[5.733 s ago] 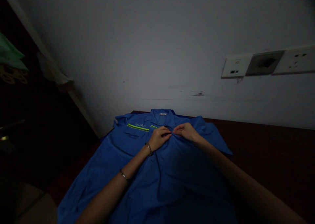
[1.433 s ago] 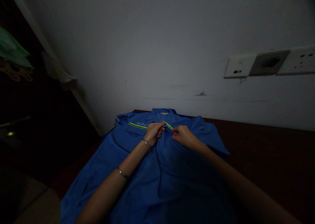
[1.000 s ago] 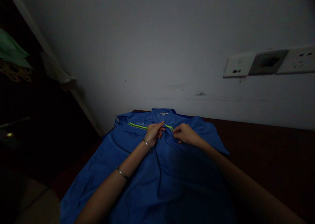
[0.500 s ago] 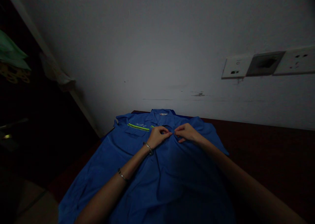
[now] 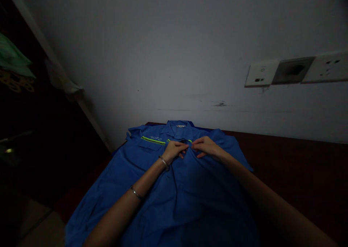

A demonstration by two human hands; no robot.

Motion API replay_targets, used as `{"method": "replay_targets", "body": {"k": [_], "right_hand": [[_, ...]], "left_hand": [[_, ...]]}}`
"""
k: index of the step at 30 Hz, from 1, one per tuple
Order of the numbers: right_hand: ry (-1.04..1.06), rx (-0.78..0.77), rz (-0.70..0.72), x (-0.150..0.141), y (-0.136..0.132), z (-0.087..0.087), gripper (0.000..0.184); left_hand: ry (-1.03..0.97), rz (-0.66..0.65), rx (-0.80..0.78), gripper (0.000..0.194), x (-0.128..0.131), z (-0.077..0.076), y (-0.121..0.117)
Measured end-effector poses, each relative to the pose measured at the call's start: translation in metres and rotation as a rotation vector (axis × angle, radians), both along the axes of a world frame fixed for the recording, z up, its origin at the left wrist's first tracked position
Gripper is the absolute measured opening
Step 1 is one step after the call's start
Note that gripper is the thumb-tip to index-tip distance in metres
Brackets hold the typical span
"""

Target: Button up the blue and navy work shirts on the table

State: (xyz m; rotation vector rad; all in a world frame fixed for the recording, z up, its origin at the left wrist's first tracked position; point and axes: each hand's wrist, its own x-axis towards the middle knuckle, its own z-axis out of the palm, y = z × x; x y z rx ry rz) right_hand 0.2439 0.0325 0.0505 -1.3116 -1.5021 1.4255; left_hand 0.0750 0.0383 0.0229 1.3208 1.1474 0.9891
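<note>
A blue work shirt with yellow-green reflective stripes lies spread face up, its collar toward the wall. My left hand, a bracelet at its wrist, pinches the shirt's front edge at chest height. Close beside it on the right, my right hand is closed on the same front opening, thumb and fingertips together. The cloth is lifted in folds between the two hands. Whether a button sits between the fingertips is too small to tell.
The shirt rests on a dark red-brown tabletop against a pale wall. Sockets and a switch plate are on the wall at right. On the left are a dark door and a hanging green cloth.
My left hand's fingers have shifted slightly and now extend straighter, with the fingertips nearer my right hand. A bit more of the stripe shows between the hands. The shirt lies in the same place.
</note>
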Motion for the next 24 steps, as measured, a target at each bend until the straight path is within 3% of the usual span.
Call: {"method": "replay_targets", "body": {"k": [15, 24], "right_hand": [[-0.013, 0.010, 0.010, -0.0004, 0.0057, -0.0061, 0.019], [-0.046, 0.064, -0.025, -0.0054, 0.0061, -0.0060, 0.023]], "left_hand": [[-0.124, 0.054, -0.100, 0.033, 0.0037, 0.0021, -0.0066], [-0.163, 0.127, -0.026, 0.031, 0.0092, -0.0032, -0.0068]]}}
